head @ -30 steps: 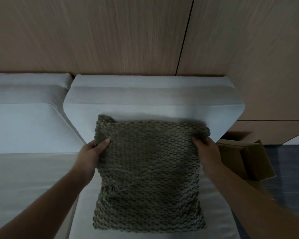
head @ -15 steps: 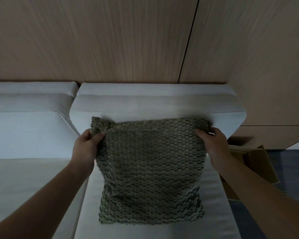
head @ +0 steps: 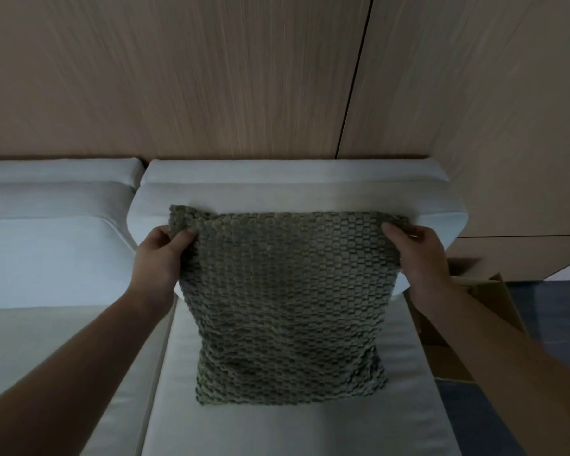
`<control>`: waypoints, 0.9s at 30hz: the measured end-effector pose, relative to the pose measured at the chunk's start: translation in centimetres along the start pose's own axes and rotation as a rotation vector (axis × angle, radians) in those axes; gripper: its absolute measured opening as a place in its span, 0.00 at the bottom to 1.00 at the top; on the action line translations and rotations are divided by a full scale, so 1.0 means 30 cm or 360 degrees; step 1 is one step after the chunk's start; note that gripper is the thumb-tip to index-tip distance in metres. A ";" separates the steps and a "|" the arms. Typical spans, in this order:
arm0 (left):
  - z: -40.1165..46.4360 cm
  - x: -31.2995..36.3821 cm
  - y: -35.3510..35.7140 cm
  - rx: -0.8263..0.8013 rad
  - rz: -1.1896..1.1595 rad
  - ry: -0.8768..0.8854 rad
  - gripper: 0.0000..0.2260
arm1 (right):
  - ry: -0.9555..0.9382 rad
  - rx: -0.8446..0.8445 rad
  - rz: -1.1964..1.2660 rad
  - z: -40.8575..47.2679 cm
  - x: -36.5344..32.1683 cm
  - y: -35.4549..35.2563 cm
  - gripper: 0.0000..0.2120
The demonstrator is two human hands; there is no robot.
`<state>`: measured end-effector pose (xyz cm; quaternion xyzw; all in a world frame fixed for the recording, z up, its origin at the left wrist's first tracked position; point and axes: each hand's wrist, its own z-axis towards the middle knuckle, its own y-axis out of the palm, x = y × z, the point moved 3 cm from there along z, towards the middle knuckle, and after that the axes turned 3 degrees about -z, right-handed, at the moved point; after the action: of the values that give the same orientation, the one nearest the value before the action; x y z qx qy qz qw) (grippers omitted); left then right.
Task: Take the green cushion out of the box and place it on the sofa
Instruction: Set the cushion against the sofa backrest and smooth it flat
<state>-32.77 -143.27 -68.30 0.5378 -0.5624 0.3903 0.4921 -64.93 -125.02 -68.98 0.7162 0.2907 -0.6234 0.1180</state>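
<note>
The green cushion (head: 287, 304), with a knobbly woven cover, stands tilted on the white sofa (head: 277, 429); its bottom edge rests on the seat and its top leans toward the backrest (head: 310, 189). My left hand (head: 160, 255) pinches the cushion's top left corner. My right hand (head: 418, 255) grips the top right corner. The cardboard box (head: 494, 301) sits on the floor to the right of the sofa, partly hidden by my right forearm.
A second white sofa section (head: 46, 245) adjoins on the left. Wood-panelled wall (head: 211, 77) rises directly behind the sofa. Dark floor (head: 556, 317) shows at the right, beyond the box.
Both hands have lifted the cushion's top edge up and back toward the backrest, so it stands more upright. The view has shifted slightly closer.
</note>
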 end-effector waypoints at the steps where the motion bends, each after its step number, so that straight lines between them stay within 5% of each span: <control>1: -0.001 0.003 -0.007 0.0000 0.0001 0.0029 0.04 | 0.0023 0.0013 0.0019 0.000 0.003 -0.004 0.27; 7: 0.017 0.037 -0.012 0.0032 -0.0007 0.0106 0.05 | -0.0190 0.0180 -0.0048 0.017 -0.023 -0.030 0.03; 12: 0.061 0.049 0.002 0.0034 0.0169 0.0110 0.04 | -0.0139 0.0044 -0.0107 0.045 -0.018 -0.031 0.06; 17: 0.047 0.037 -0.011 0.0219 0.0622 0.0334 0.22 | -0.0145 0.0032 -0.0141 0.018 -0.020 -0.047 0.17; 27: -0.044 0.043 -0.029 0.0198 0.1029 0.0790 0.28 | -0.0248 -0.0020 -0.0502 0.054 -0.027 -0.067 0.10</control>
<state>-31.66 -142.38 -66.83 0.2517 -0.5418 0.6760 0.4314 -67.44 -124.50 -68.13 0.6104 0.3933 -0.6860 0.0454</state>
